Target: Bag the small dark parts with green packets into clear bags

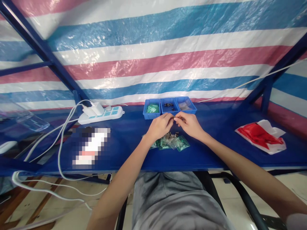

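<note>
My left hand (161,126) and my right hand (188,124) meet at the fingertips over the blue table, fingers closed in a pinch. Something tiny sits between them, too small to make out. Just beyond are three joined blue bins: the left bin (145,113) holds green pieces, the middle bin (165,103) a few small dark parts, and the right bin (190,111) clear plastic bags or pieces. Below my hands lies a pile of small clear bags (171,141) with green and metallic parts.
A white power strip (103,118) with plugged-in adapters stands at the left, its white cables (62,137) trailing over the table edge. A blurred-out item (92,147) lies nearer. Red-and-white packaging (262,135) is at the right. Striped sheeting (168,60) hangs behind.
</note>
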### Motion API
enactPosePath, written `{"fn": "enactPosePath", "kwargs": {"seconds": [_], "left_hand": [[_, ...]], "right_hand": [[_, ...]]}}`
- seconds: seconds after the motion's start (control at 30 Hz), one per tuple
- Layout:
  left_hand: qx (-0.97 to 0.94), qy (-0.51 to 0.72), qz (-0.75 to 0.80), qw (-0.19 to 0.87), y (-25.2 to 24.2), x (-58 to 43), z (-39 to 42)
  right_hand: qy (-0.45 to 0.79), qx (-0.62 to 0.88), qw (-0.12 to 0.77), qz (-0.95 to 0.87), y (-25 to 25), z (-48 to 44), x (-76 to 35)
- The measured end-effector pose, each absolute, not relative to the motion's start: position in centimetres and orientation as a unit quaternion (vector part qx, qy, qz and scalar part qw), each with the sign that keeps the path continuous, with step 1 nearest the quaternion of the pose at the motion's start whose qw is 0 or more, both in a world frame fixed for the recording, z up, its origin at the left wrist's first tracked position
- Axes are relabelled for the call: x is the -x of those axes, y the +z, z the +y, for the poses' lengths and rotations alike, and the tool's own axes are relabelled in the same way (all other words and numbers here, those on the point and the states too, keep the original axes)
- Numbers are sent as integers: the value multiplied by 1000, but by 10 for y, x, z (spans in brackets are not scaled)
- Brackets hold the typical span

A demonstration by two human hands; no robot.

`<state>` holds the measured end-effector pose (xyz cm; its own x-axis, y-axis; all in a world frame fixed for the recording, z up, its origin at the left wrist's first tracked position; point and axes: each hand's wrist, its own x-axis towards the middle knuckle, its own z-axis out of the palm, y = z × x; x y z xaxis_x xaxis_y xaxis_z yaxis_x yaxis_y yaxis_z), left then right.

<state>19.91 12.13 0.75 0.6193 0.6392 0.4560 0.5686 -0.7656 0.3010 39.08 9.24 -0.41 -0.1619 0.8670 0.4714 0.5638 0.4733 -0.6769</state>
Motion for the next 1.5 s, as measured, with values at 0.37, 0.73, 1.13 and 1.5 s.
{"fn": "enactPosePath", "kwargs": {"seconds": [0.37,0.73,1.13,1.5], "left_hand": [[-901,276,329,53,6,-198,124],[-905,271,324,40,4,-198,124],[-866,297,402,1,12,-184,131],[-882,229,413,10,11,-178,138]], "right_hand": [[245,482,449,-711,-4,92,-389],[260,475,475,-693,-5,93,-390],[374,475,549,-577,20,137,-385],[312,410,289,-807,4,88,-392]]}}
